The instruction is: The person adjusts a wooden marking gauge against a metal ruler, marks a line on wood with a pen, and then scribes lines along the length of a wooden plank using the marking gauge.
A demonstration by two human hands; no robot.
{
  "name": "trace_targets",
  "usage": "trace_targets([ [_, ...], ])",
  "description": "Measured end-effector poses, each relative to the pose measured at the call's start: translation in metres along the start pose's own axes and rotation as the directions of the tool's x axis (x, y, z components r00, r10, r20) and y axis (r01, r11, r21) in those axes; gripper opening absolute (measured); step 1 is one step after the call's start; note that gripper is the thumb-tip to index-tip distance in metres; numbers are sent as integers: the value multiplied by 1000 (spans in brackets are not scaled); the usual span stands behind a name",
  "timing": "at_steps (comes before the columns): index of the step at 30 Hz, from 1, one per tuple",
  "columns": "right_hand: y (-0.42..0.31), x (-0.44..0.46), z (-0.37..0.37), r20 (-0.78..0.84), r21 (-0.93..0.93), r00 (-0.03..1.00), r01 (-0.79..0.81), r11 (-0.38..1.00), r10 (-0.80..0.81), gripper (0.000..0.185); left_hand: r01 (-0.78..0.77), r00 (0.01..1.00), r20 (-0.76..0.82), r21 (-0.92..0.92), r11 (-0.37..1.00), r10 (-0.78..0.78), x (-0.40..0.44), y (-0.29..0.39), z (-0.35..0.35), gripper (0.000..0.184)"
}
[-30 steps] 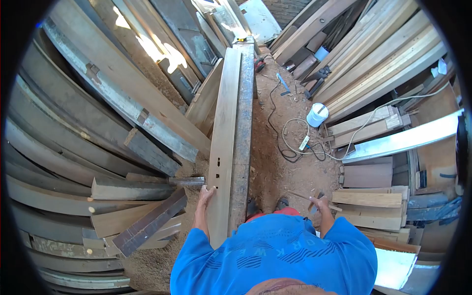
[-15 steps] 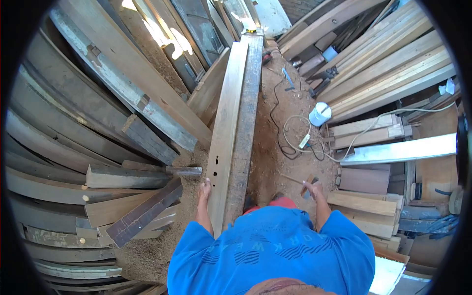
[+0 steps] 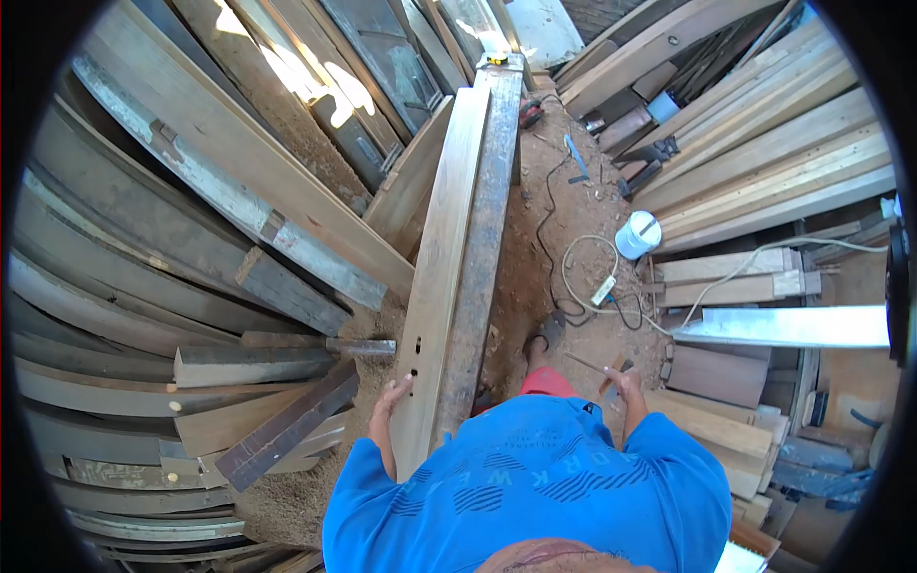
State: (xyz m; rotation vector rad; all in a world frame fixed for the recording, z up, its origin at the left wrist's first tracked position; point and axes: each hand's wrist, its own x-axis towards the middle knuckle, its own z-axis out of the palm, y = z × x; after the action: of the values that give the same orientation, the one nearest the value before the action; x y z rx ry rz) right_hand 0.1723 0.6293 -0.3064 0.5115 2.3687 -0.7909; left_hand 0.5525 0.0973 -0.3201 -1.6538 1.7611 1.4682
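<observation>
A long pale board (image 3: 447,229) with several dark holes near its close end lies on a worn wooden beam (image 3: 485,239). My left hand (image 3: 390,393) rests at the board's left edge, beside the holes, its fingers stretched out and apart. To the right of the beam, my right hand (image 3: 626,382) is closed around a tool with a wooden handle (image 3: 585,362); the tool's other end is partly hidden by the hand.
Planks lean in stacks at left and right. On the dusty floor are a white bucket (image 3: 638,235), a power strip (image 3: 604,290) with cables, and a blue tool (image 3: 575,158). A yellow tape measure (image 3: 497,59) sits at the beam's far end.
The view has shifted slightly. My left hand has slid a little back from the holes along the board's edge. A foot has come forward on the floor right of the beam.
</observation>
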Motion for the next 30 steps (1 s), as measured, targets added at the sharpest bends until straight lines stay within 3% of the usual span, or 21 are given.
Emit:
trace_targets([
  [2,-14,34,-6,-50,-52,998,36,998,-39,56,-12,998,67,-24,1000,13,21,24,-5,117],
  [5,-58,60,-32,-30,-34,1000,-4,999,3,55,-3,999,45,-160,987,11,43,65,-6,110],
  [6,-84,67,-46,-8,-14,1000,-26,1000,26,55,-76,997,7,-166,983,78,51,76,-3,105],
  [9,-132,122,-71,25,52,990,140,989,-142,53,25,996,90,-26,999,-23,80,126,1,112],
  [11,-164,158,-81,-23,128,962,272,954,-272,52,7,999,-41,148,989,-1,81,166,15,114],
  [13,-215,178,-103,57,124,960,264,956,-273,52,74,987,-155,260,963,-34,63,218,29,114],
  [14,-241,178,-113,99,118,956,265,957,-277,52,47,983,-181,313,948,11,61,236,33,114],
  [16,-290,178,-117,30,148,947,311,939,-319,47,0,967,-235,403,915,104,64,269,40,114],
  [21,-373,219,-95,-88,229,879,476,849,-469,48,-4,931,-322,458,889,171,101,353,56,119],
  [22,-386,234,-91,41,270,907,394,878,-420,51,-8,925,-335,455,891,180,106,374,59,121],
  [25,-427,264,-77,73,219,894,418,882,-442,54,5,930,-327,466,885,167,118,453,68,129],
  [26,-444,268,-77,59,131,921,374,918,-384,57,-15,934,-305,488,873,187,124,480,71,131],
  [29,-482,301,-75,177,153,920,326,933,-350,58,-41,944,-249,565,824,217,145,533,74,138],
  [30,-503,301,-79,187,206,882,396,895,-433,54,-44,948,-229,598,800,223,159,544,77,138],
])
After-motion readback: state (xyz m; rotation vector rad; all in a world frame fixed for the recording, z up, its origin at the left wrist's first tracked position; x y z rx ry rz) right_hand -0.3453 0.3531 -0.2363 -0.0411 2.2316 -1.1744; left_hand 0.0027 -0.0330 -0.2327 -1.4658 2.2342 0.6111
